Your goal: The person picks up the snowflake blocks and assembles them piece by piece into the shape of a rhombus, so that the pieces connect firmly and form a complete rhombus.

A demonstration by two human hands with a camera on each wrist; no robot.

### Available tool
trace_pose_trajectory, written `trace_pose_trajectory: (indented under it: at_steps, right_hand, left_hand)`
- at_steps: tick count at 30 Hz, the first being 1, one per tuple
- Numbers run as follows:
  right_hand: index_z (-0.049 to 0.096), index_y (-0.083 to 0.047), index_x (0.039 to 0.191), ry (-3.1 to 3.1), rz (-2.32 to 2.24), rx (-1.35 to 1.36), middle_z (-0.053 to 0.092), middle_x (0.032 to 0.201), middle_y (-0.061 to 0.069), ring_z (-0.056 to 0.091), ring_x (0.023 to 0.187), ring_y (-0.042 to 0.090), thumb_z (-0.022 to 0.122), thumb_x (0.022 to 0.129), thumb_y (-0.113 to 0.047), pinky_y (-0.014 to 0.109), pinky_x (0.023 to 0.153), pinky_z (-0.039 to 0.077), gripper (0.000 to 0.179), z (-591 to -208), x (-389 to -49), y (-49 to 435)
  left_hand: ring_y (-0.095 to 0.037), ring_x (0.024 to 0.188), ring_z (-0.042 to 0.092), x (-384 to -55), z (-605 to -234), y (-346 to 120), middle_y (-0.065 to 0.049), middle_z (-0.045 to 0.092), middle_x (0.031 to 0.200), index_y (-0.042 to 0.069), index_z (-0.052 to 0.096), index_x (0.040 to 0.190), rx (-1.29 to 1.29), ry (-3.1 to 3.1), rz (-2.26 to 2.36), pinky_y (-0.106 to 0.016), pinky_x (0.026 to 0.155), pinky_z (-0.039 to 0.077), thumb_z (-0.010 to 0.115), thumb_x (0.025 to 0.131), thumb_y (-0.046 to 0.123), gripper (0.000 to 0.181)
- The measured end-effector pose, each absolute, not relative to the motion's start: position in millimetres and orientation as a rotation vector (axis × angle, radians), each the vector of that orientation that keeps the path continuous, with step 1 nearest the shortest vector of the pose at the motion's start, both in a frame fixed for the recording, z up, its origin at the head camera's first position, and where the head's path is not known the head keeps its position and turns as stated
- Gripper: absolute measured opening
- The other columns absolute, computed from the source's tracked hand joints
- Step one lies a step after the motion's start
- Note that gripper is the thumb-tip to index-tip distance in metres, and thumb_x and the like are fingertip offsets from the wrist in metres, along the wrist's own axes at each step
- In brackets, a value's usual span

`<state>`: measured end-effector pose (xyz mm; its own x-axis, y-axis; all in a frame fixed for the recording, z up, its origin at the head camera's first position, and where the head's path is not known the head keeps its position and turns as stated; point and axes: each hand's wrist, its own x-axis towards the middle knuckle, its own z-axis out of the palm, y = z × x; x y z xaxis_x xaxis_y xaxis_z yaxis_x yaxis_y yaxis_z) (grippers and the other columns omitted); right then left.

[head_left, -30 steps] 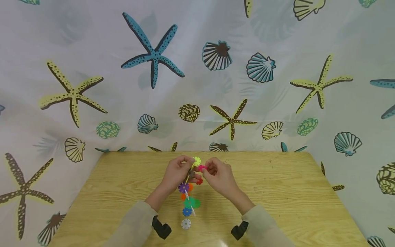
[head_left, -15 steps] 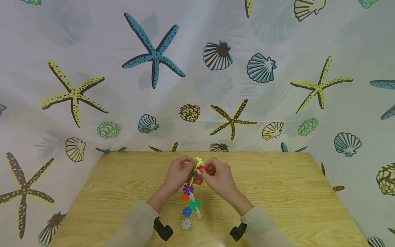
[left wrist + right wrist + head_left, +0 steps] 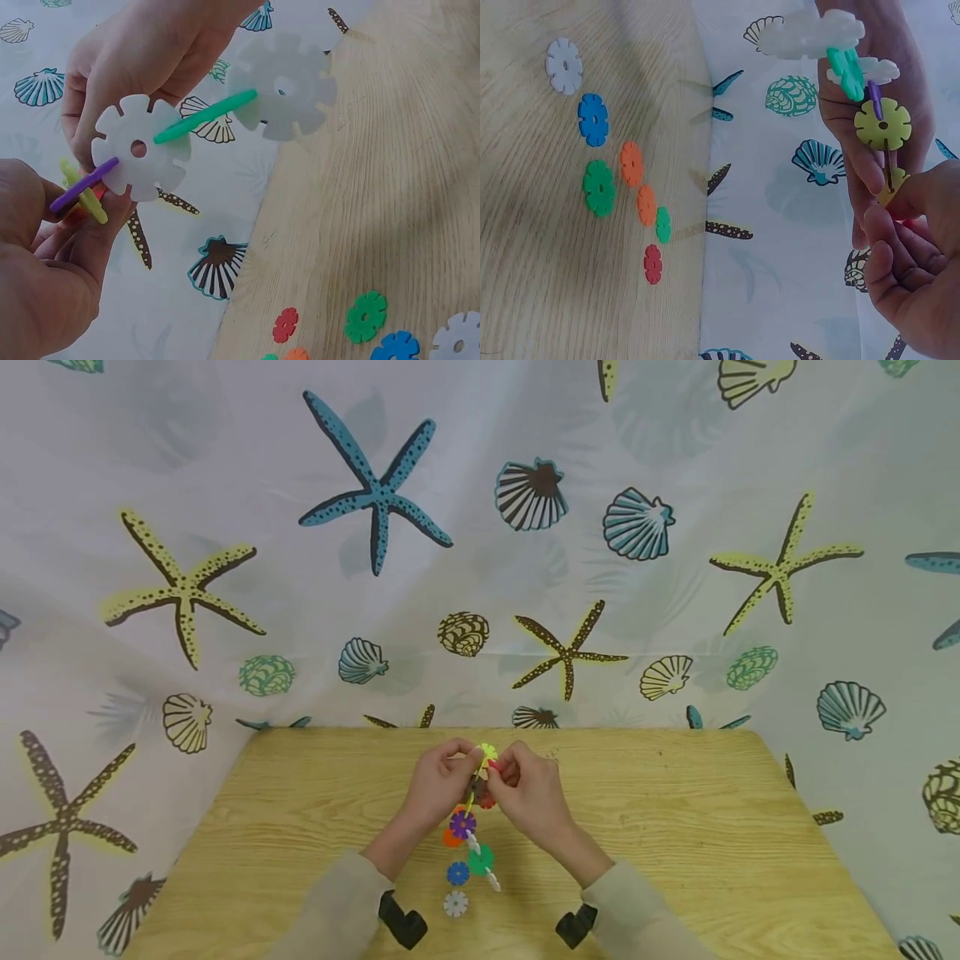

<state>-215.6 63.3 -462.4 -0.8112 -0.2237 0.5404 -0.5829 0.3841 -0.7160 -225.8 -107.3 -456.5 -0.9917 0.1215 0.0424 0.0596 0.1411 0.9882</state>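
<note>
A dangling chain of slotted plastic discs hangs from my left hand (image 3: pixel 444 783), with a white disc (image 3: pixel 142 146), a green disc (image 3: pixel 481 860) and another white disc (image 3: pixel 281 88) at its lower end. Higher up come a purple disc (image 3: pixel 462 824), a yellow disc (image 3: pixel 883 124), a dark disc (image 3: pixel 476 788) and a top yellow disc (image 3: pixel 488 752). My left thumb and fingers pinch that top yellow disc. Close against it, my right hand (image 3: pixel 534 787) pinches a pink disc (image 3: pixel 492 765), mostly covered by fingertips. Whether the two discs are slotted together is hidden.
Loose discs lie on the wooden table (image 3: pixel 675 835) below the hands: white (image 3: pixel 564 66), blue (image 3: pixel 594 120), green (image 3: pixel 598 188), two orange, a small green (image 3: pixel 663 225) and red (image 3: pixel 653 264). A patterned cloth (image 3: pixel 450 568) stands behind the table.
The left hand has shifted slightly right, bringing the top yellow disc closer to the pink one. The chain's lower end has swung right. The right hand stays nearly in place, still pinching.
</note>
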Motion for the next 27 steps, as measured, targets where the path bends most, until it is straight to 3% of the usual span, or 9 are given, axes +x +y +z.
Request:
trace_pose_trajectory:
  at_steps: [4, 7, 11, 16, 27]
  right_hand:
    - [0.066, -0.003, 0.091, -2.279, 1.367, 0.711, 0.072, 0.075, 0.009, 0.067, 0.061, 0.012, 0.075, 0.094, 0.002, 0.016, 0.057, 0.054, 0.011, -463, -217, 62]
    - [0.070, -0.003, 0.096, -2.285, 1.364, 0.712, 0.074, 0.080, 0.010, 0.069, 0.064, 0.014, 0.074, 0.097, -0.004, 0.018, 0.060, 0.056, 0.005, -464, -218, 63]
    - [0.075, -0.003, 0.101, -2.300, 1.425, 0.663, 0.076, 0.083, 0.010, 0.070, 0.066, 0.016, 0.070, 0.102, -0.011, 0.022, 0.061, 0.057, 0.009, -469, -220, 69]
    - [0.076, -0.005, 0.105, -2.427, 1.471, 0.593, 0.077, 0.088, 0.009, 0.065, 0.064, 0.009, 0.068, 0.104, -0.014, 0.021, 0.060, 0.054, 0.012, -487, -222, 78]
    - [0.075, 0.002, 0.116, -2.793, 1.279, 0.917, 0.074, 0.101, 0.010, 0.060, 0.078, 0.006, 0.073, 0.099, -0.015, 0.020, 0.070, 0.052, 0.024, -542, -214, 78]
  left_hand:
    - [-0.015, 0.057, 0.069, -228, -460, -108, -0.003, 0.071, 0.067, -0.002, 0.067, 0.109, 0.133, 2.266, 2.085, -0.035, 0.064, 0.064, 0.060, 0.109, 0.024, 0.028]
    - [-0.021, 0.069, 0.079, -230, -463, -109, -0.011, 0.080, 0.085, -0.005, 0.066, 0.113, 0.099, 2.179, 2.130, -0.044, 0.073, 0.067, 0.057, 0.110, 0.023, 0.029]
    - [-0.020, 0.069, 0.079, -233, -468, -112, -0.014, 0.079, 0.088, -0.007, 0.066, 0.119, 0.050, 2.109, 2.181, -0.040, 0.072, 0.067, 0.054, 0.111, 0.019, 0.030]
    - [-0.014, 0.066, 0.077, -239, -471, -118, -0.013, 0.079, 0.095, -0.008, 0.066, 0.122, -0.003, 2.087, 2.216, -0.033, 0.069, 0.066, 0.051, 0.112, 0.018, 0.031]
    - [-0.013, 0.069, 0.078, -238, -464, -124, -0.010, 0.077, 0.095, -0.006, 0.066, 0.121, 0.012, 2.042, 2.249, -0.033, 0.073, 0.066, 0.052, 0.113, 0.024, 0.034]
